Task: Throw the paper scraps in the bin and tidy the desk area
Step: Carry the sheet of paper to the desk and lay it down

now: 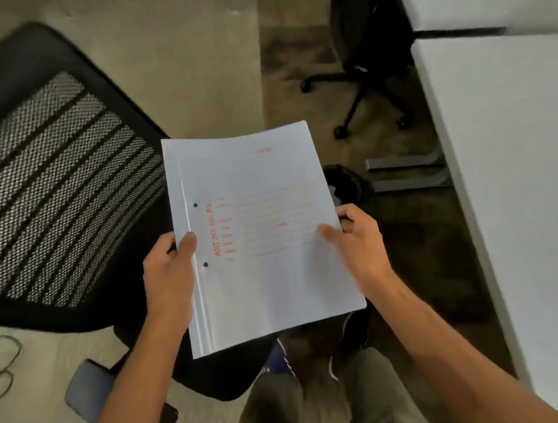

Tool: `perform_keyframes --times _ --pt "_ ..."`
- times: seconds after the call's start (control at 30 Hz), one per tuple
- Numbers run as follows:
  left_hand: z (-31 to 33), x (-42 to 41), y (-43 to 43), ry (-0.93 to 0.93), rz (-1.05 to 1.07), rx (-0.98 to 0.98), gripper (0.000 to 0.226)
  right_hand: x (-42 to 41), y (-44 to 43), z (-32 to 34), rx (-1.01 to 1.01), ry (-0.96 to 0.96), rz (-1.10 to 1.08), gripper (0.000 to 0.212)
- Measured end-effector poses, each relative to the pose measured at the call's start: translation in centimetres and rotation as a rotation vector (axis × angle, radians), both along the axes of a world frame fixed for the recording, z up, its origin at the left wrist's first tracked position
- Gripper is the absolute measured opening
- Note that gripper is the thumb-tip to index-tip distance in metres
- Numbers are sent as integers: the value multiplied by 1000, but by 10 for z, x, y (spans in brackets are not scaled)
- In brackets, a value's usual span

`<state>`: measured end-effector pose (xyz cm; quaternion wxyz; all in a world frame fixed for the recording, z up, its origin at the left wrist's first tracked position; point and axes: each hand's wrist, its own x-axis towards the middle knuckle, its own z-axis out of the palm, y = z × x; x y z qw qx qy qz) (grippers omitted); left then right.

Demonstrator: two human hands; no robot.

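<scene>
- The folder, pale blue with red print, is held up in the air between the chair and the desk, above the person's knees.
- The left hand grips its punched edge, thumb on top.
- The right hand pinches the opposite edge, thumb on the cover.
- A mesh-backed chair stands to the left.
- A white desk runs along the right.
</scene>
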<state>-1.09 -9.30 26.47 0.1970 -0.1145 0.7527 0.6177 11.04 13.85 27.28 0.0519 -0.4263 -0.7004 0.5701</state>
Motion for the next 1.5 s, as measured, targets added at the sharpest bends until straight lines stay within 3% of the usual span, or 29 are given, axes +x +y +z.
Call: perform_keyframes --times 0.33,0.6,1.0,1.27,1.5 --pt "93 31 124 3 -303 42 10 96 76 93 -2 101 -292 15" --pt "130 81 238 12 -574 68 10 198 137 121 -40 162 -561 24" --pt "145 195 380 -21 -959 65 14 344 184 123 -54 221 -929 22" --pt "150 243 482 39 -1130 42 7 391 213 118 -2 259 -1236 4" --pt "130 271 587 94 -1251 52 19 407 265 111 -21 239 -1447 22"
